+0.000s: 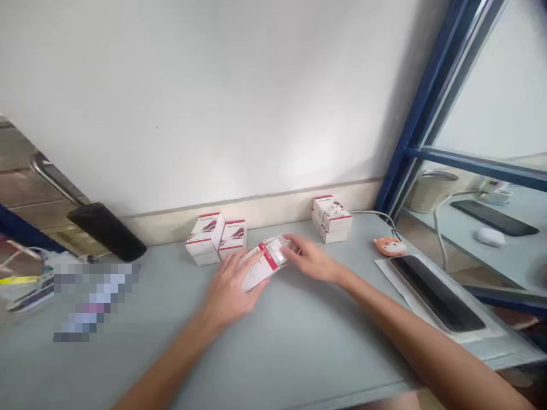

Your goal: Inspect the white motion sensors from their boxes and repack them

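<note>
A small white cardboard box with a red printed band (265, 263) is held tilted just above the grey table. My left hand (231, 285) is wrapped round its near left side, thumb below and fingers on top. At the far right end, my right hand (310, 257) has its fingers closed on the box's end, where something pale and shiny shows; blur hides what it is. Behind my left hand stand a stack of white and red boxes (204, 239) and a lower box (233, 234). Beyond my right hand is another stack of such boxes (331, 219).
A phone (436, 291) lies on white paper at the right, beside an orange animal-faced item (390, 246) and a cable. At left are a black roller on a metal handle (106, 230) and a pixelated patch. A white wall panel and blue-framed glass border the table (273, 353).
</note>
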`<action>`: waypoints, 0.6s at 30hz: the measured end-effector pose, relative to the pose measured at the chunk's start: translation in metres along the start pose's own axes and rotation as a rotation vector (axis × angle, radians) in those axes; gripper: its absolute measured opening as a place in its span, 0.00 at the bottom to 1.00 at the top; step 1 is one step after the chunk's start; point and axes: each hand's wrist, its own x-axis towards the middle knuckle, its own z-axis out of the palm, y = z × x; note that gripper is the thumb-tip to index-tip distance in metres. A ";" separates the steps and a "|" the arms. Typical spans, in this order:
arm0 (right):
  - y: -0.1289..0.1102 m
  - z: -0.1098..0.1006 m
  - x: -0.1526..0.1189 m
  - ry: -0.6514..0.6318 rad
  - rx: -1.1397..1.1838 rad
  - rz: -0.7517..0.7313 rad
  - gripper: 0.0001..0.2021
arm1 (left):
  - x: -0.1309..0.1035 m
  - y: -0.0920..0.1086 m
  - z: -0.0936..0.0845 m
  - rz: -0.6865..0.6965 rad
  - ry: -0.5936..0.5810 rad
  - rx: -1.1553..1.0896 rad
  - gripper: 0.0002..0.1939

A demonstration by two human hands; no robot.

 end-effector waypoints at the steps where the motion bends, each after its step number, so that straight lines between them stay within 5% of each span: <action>1: -0.003 -0.002 -0.001 -0.042 0.030 -0.018 0.26 | 0.000 0.000 0.000 0.005 -0.004 -0.003 0.27; 9: -0.010 -0.010 -0.002 -0.118 0.163 0.083 0.22 | 0.001 0.003 0.001 -0.034 -0.032 -0.080 0.28; 18: -0.022 -0.005 -0.003 0.138 0.023 0.007 0.14 | 0.002 -0.001 0.003 -0.203 -0.105 -0.210 0.27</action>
